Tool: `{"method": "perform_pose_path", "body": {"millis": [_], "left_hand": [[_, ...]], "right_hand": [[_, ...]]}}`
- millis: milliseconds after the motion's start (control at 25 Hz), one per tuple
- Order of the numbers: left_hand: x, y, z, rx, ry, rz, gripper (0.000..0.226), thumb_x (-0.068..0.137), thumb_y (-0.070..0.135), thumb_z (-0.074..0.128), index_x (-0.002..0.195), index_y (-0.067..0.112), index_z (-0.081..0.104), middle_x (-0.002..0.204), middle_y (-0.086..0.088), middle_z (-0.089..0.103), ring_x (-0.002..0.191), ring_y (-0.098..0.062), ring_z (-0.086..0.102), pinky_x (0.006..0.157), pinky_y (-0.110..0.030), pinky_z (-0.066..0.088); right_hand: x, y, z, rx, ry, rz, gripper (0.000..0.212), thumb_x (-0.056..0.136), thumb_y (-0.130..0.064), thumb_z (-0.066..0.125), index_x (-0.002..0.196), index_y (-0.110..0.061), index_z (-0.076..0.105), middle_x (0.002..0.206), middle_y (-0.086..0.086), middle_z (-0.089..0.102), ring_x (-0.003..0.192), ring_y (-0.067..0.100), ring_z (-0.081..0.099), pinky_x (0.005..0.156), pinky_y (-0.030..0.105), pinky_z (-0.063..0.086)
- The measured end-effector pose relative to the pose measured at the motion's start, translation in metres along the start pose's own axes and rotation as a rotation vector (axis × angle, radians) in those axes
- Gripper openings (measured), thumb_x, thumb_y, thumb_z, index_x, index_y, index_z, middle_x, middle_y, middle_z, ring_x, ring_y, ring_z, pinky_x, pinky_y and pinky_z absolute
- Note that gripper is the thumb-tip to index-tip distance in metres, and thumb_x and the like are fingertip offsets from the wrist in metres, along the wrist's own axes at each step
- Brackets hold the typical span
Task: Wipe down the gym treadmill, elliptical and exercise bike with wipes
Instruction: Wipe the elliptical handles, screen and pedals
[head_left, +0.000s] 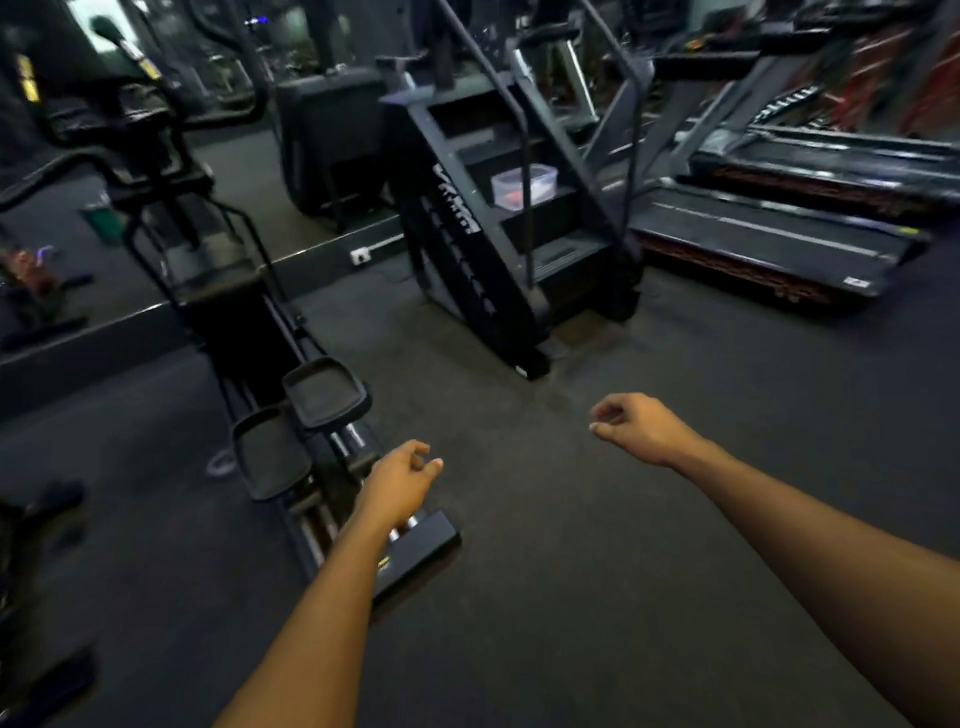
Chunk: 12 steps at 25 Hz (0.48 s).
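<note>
Elliptical (218, 291): located at the left of the view, standing on the dark floor (571, 519) in front of a wall mirror (260, 171). Its frame is black. Two black foot pedals (298, 426) sit side by side on the rear rails, the right pedal slightly further from the camera than the left one. A black end bar (421, 551) closes the rails nearest the camera.

Left hand (402, 475): extended forward above the rear end of the elliptical rails, just right of the pedals. Fingers loosely curled; nothing is held. No contact with the machine is visible.

Stair climber (498, 218): located at centre, beyond both hands, black with side rails. A clear plastic container (524, 184) with a lid rests on one of its middle steps; the contents cannot be identified.

Right hand (631, 426): extended forward over bare floor, well apart from every machine. Fingers loosely curled with thumb near the fingertips; nothing is held.

Treadmill (763, 239): located at the right, its belt deck lying low on the floor. A second treadmill (831, 166) stands behind it.
</note>
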<state>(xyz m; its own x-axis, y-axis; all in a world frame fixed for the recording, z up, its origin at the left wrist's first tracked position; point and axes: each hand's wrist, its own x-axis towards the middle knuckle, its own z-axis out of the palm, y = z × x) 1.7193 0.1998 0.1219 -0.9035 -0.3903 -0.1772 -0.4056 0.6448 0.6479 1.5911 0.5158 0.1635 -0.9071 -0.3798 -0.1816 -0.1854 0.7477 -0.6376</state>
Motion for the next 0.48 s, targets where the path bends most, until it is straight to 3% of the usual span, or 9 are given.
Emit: {"method": "perform_pose_path", "body": {"millis": [240, 480], "left_hand": [[0.146, 0.098, 0.032, 0.094, -0.026, 0.156, 0.038, 0.094, 0.041, 0.067, 0.124, 0.018, 0.066, 0.115, -0.006, 0.071, 0.111, -0.027, 0.066, 0.096, -0.04, 0.052], [0.285, 0.171, 0.051, 0.135, -0.097, 0.245, 0.044, 0.097, 0.048, 0.061, 0.134, 0.024, 0.059, 0.127, -0.001, 0.064, 0.114, -0.022, 0.062, 0.094, -0.042, 0.054]], "right_hand": [[0.08, 0.039, -0.079, 0.041, 0.116, 0.074, 0.033, 0.093, -0.038, 0.068, 0.12, -0.019, 0.067, 0.117, -0.003, 0.068, 0.109, 0.016, 0.064, 0.098, 0.038, 0.052], [0.198, 0.046, -0.134, 0.045, 0.178, 0.149, 0.032, 0.093, -0.039, 0.068, 0.119, -0.02, 0.066, 0.112, -0.005, 0.067, 0.107, 0.015, 0.064, 0.095, 0.035, 0.052]]}}
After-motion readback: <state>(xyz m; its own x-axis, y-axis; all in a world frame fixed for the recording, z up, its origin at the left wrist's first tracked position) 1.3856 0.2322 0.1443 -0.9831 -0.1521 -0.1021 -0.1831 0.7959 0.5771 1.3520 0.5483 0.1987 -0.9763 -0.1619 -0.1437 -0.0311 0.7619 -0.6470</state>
